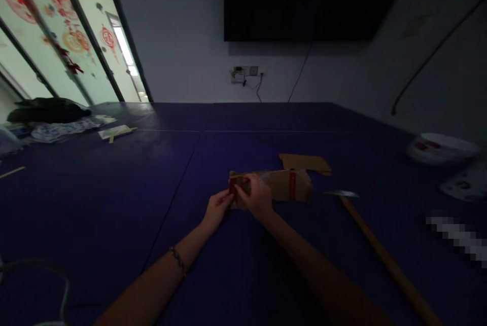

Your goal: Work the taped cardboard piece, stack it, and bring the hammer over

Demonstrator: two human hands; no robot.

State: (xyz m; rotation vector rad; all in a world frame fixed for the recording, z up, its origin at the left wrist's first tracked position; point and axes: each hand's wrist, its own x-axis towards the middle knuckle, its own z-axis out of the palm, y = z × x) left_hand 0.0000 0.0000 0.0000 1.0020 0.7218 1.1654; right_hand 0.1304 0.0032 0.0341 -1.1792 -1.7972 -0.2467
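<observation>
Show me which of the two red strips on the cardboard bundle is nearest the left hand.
The left strip: the left hand has its fingertips at it. The right strip, near the other end of the bundle, lies beyond the right hand.

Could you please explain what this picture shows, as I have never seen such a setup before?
There is no machine here: these are a person's bare left hand and right hand, seen by a camera worn on that person's head, looking forward and down. On the dark purple surface lies a brown package with red bands; both hands touch its left end, though the dim picture hides the exact grip. Behind it lies a flat cardboard piece; to the right, a long wooden-handled tool.
</observation>
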